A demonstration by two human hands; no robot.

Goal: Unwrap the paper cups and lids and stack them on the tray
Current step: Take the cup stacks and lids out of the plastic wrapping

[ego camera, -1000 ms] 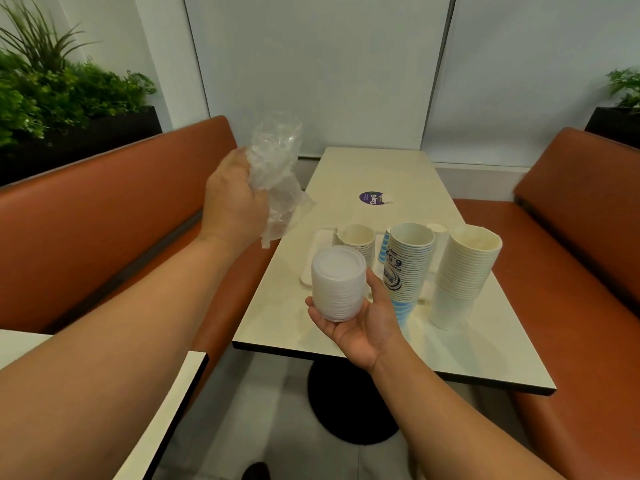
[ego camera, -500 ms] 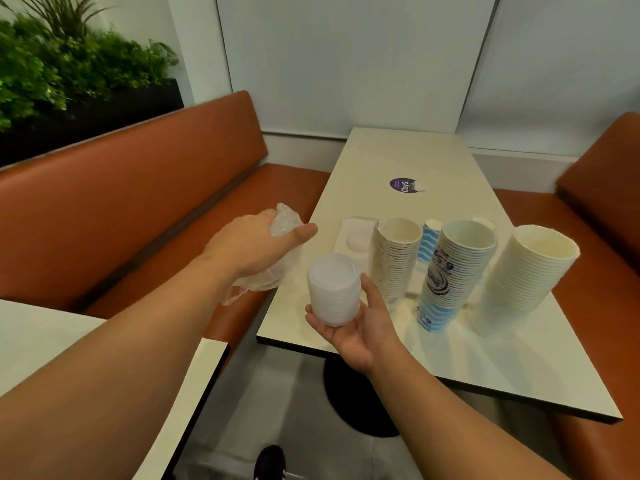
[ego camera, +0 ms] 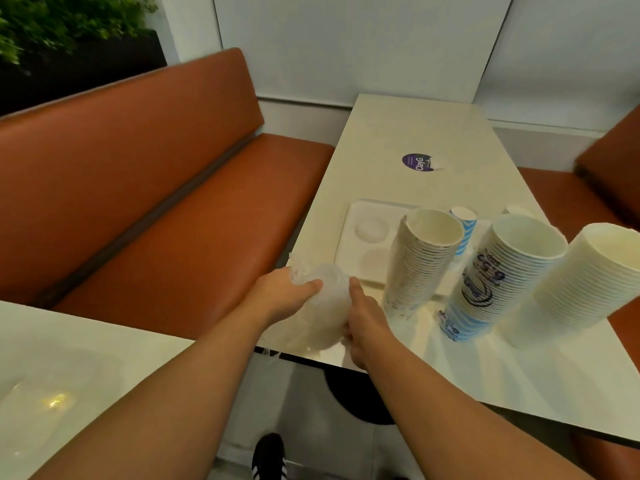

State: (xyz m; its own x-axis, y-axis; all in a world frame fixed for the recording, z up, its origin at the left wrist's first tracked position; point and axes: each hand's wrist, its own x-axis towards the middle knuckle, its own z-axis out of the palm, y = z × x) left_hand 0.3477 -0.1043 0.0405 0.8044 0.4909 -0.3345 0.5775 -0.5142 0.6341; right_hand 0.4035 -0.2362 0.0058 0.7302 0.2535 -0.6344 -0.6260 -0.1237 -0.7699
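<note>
Lid stack point(ego camera: 320, 323) at lower centre motion-blurred, separate lids not countable; clear wrap point(ego camera: 304, 271) edges smeared. Right hand point(ego camera: 363, 317) fingers hidden behind stack. Plain white cup stack point(ego camera: 568, 289) cut by right edge. Tray point(ego camera: 360, 220) right part hidden behind cup stacks. Shoe point(ego camera: 269, 455) cut by bottom edge.

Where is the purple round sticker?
In the head view, the purple round sticker lies flat on the cream tabletop, toward the far end, beyond the white moulded tray and the cup stacks.
</note>
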